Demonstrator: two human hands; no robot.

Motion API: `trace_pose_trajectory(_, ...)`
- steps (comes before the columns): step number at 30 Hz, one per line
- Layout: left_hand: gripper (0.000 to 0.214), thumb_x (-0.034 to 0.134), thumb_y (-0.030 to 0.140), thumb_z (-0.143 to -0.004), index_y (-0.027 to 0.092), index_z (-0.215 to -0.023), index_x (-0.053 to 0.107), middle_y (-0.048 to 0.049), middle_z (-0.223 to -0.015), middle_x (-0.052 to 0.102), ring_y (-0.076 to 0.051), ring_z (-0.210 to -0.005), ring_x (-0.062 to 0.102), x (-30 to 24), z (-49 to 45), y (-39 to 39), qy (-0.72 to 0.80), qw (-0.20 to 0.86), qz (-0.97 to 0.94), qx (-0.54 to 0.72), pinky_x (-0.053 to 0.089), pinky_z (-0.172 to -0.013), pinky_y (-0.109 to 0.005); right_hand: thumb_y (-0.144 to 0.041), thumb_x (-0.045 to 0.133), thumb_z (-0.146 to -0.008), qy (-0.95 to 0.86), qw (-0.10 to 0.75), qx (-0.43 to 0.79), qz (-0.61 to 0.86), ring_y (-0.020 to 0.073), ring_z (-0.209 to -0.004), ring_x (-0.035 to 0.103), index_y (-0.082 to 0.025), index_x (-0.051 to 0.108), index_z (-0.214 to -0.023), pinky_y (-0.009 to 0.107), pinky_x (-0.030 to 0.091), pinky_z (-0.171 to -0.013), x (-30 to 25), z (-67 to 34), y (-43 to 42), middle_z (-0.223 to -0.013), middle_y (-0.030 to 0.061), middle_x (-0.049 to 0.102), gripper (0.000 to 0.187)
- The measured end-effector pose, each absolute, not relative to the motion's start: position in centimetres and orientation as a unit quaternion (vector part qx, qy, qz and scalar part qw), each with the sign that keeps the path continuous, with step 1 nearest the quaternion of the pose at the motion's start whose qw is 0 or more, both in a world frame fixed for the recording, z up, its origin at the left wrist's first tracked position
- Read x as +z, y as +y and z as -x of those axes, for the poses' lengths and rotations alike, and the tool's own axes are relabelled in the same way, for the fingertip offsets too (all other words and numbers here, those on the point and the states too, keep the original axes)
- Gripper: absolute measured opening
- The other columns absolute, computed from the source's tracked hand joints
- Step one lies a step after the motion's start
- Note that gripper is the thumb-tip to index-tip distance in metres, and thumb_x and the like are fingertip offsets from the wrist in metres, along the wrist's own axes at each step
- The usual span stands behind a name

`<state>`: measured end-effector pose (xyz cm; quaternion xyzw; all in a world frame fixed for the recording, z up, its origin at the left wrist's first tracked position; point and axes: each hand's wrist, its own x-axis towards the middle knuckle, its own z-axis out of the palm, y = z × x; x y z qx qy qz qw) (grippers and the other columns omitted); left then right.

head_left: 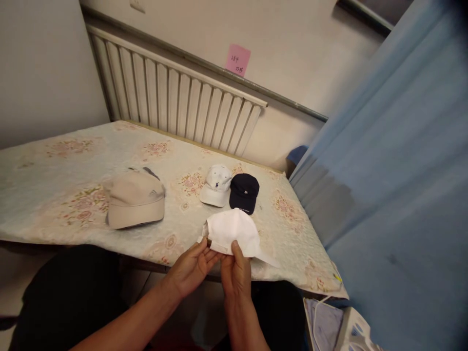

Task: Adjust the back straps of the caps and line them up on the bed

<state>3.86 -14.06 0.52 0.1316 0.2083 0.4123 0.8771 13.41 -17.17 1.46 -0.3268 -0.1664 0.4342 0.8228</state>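
A plain white baseball cap (234,229) is held up near the front edge of the bed, its brim pointing right and down. My left hand (192,265) pinches the cap's back strap on the left side. Lower on the cap's near rim, my right hand (236,265) grips with the thumb on top and the fingers beneath. Just beyond lie a white cap with a small dark logo (217,183) and a navy cap (244,191), side by side. Farther left rests a beige cap (136,200), brim toward me.
A flowered cover (109,146) lies over the bed. Behind it stand a white radiator (183,92) and a wall with a pink note (238,59). A blue curtain (383,170) hangs at right, above a white plastic item (356,329). My dark-clothed knees are below the edge.
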Motion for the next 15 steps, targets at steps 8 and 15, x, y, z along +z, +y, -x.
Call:
trace_pose_trajectory(8,0.013,0.058,0.017,-0.084,0.016,-0.097,0.061,-0.0075,-0.095,0.070,-0.017,-0.087,0.067,1.1,-4.5,-14.5,0.254,0.868,-0.112,0.411,0.052,-0.081,-0.029,-0.035,0.059,-0.081,-0.203,0.810,0.443,0.326,0.0194,-0.110,0.059,-0.019,0.047,-0.130,0.042,0.039,-0.102,0.4,-13.3,-17.8,-0.119,0.0095,0.064,0.052)
trace_pose_trajectory(15,0.016,0.062,0.018,-0.081,0.017,-0.097,0.061,-0.0052,-0.088,0.069,-0.016,-0.081,0.066,0.7,-4.7,-15.0,0.252,0.862,-0.151,0.412,0.052,-0.077,-0.028,-0.026,0.065,-0.075,-0.198,0.761,0.435,0.438,0.0188,-0.103,0.063,-0.014,0.055,-0.121,0.034,0.043,-0.098,0.2,-12.3,-18.0,-0.113,0.0073,0.068,0.048)
